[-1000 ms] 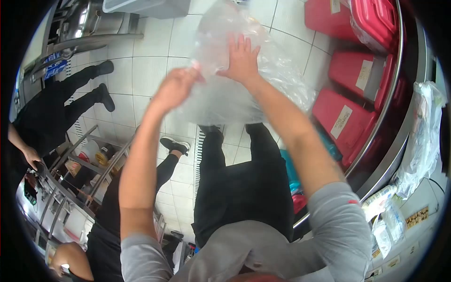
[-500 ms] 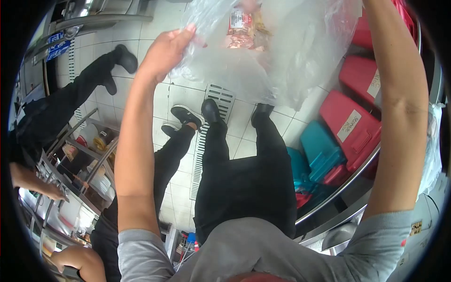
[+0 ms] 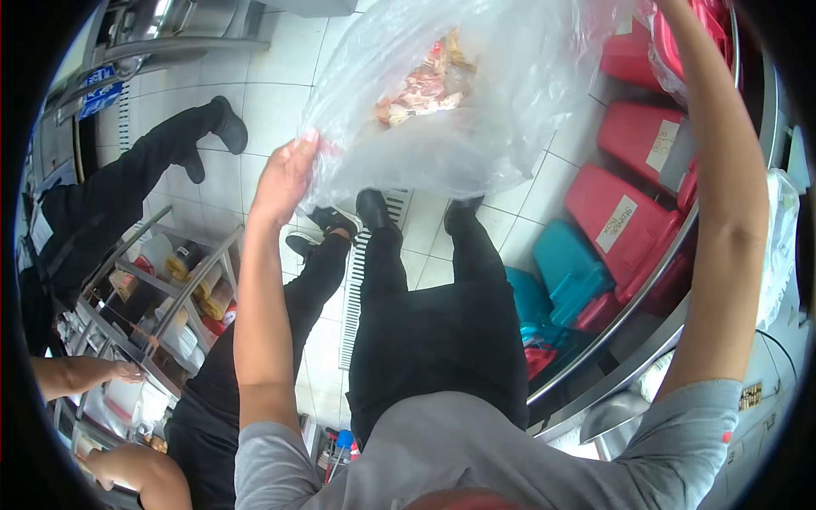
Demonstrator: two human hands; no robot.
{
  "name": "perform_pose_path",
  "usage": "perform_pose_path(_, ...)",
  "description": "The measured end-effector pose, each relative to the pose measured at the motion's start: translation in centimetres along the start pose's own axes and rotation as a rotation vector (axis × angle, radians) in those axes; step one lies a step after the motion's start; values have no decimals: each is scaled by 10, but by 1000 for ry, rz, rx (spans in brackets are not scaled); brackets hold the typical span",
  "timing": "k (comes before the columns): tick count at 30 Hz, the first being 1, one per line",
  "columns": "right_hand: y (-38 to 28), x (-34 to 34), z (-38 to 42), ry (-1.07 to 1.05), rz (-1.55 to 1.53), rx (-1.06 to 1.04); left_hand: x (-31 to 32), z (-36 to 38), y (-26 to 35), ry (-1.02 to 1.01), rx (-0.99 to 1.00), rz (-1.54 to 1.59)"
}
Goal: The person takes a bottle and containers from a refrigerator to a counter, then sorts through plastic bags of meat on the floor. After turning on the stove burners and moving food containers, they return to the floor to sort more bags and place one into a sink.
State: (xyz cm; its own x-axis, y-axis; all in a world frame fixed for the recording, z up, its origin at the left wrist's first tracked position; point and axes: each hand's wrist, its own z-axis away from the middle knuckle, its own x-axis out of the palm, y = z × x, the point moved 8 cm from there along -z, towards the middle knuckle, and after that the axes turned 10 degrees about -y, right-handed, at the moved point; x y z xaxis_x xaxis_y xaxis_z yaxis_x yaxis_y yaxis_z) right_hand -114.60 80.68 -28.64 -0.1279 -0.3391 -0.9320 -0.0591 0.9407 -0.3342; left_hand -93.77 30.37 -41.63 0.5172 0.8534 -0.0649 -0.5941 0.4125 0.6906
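A large clear plastic bag (image 3: 510, 127) is stretched between my raised arms at the top of the head view. Reddish and pale pieces (image 3: 425, 89), which look like meat, show through the plastic. My left hand (image 3: 287, 174) pinches the bag's left edge between thumb and fingers. At the upper right my arm reaches up to the bag's other side, and my right hand is cut off by the top edge of the frame.
Red lidded bins (image 3: 619, 223) and teal bins (image 3: 569, 259) line the right side, behind a curved metal rail (image 3: 633, 327). Co-workers' legs (image 3: 157, 153) and arms are at the left, near a metal rack (image 3: 161, 289). A drain grate (image 3: 353, 306) crosses the tiled floor.
My left hand has moved down and left with the bag's edge. The bag hangs lower and wider, and its contents have shifted down and left. My right hand has stayed beyond the frame's top.
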Motion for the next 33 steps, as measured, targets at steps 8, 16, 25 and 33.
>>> perform_pose_path(8,5,94,180,-132,-944,678,10,24,-45,-51,-72,343)
perform_pose_path(16,-120,221,410,-454,-2021,1357,25,50,-75,-6,-60,403)
perform_pose_path(25,-247,291,419,-822,-1902,1418,193,83,-94,-160,34,-605)
perform_pose_path(33,-197,244,383,-878,-1177,1174,111,195,-95,158,194,-157)
